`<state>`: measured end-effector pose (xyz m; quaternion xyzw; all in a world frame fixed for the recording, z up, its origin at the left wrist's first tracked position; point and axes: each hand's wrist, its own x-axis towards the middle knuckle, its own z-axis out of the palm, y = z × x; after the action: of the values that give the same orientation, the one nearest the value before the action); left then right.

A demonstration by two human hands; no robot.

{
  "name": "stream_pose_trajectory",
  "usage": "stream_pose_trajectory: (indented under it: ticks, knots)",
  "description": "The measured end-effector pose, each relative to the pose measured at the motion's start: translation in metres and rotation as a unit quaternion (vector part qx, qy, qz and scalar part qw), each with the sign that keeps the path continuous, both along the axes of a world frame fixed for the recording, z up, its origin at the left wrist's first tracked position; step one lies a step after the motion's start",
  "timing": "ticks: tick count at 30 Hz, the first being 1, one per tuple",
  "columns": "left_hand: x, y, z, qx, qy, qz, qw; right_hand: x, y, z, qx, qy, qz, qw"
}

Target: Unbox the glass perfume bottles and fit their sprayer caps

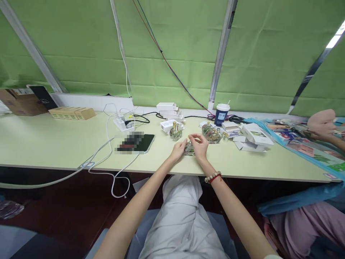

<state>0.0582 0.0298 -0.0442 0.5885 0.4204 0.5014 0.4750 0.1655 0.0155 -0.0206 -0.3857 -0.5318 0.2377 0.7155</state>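
Observation:
A clear glass perfume bottle [189, 149] stands near the table's front edge between my hands. My left hand [178, 150] grips its left side, thumb up near the neck. My right hand [199, 146] is closed at the top of the same bottle, thumb and forefinger pinched around the neck. Whatever lies in that pinch is too small to make out. Just behind, to the left, are gold-necked perfume bottles [176, 133]. More glass bottles [212, 136] sit behind my right hand, with a gold-and-clear cap [224, 136] beside them.
White cartons stand at the back [167, 108] and lie opened on the right [256, 135]. A dark paper cup [221, 116] stands behind the bottles. Left are a tablet [147, 142], a power strip [121, 124] and white cables. Farther right, a co-worker's hand [327, 138] is near a mannequin face [322, 121].

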Motion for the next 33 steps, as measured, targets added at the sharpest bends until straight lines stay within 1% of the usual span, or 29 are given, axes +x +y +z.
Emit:
stream_pose_trajectory:
  ticks: [3, 7, 14, 21, 23, 27, 29, 31, 33]
  knots:
    - [-0.001, -0.004, -0.002, 0.003, -0.002, 0.008, 1.000, 0.003, -0.004, -0.004, 0.000, -0.013, 0.015, 1.000]
    - [-0.001, -0.010, -0.003, 0.011, -0.006, 0.020, 1.000, 0.008, -0.010, -0.007, 0.005, -0.026, 0.009, 1.000]
    - [-0.003, -0.021, 0.002, 0.030, 0.002, 0.038, 0.999, 0.009, -0.017, -0.014, 0.005, -0.040, 0.018, 0.999]
    - [-0.007, -0.025, 0.001, 0.035, -0.001, 0.044, 0.998, 0.007, -0.027, -0.013, 0.008, -0.069, 0.009, 0.998]
    - [-0.007, -0.026, 0.001, 0.035, -0.006, 0.044, 0.998, 0.009, -0.028, -0.014, 0.001, -0.078, 0.026, 0.997]
    - [-0.006, -0.026, 0.000, 0.034, -0.014, 0.047, 0.998, 0.012, -0.024, -0.017, -0.015, -0.093, 0.109, 0.990]
    - [-0.005, -0.026, 0.000, 0.030, -0.016, 0.049, 0.998, 0.012, -0.022, -0.020, -0.020, -0.092, 0.137, 0.986]
    - [-0.005, -0.026, 0.000, 0.026, -0.017, 0.050, 0.998, 0.012, -0.020, -0.022, -0.025, -0.080, 0.139, 0.987]
    - [-0.005, -0.027, 0.001, 0.025, -0.017, 0.047, 0.998, 0.012, -0.018, -0.024, -0.032, -0.063, 0.123, 0.990]
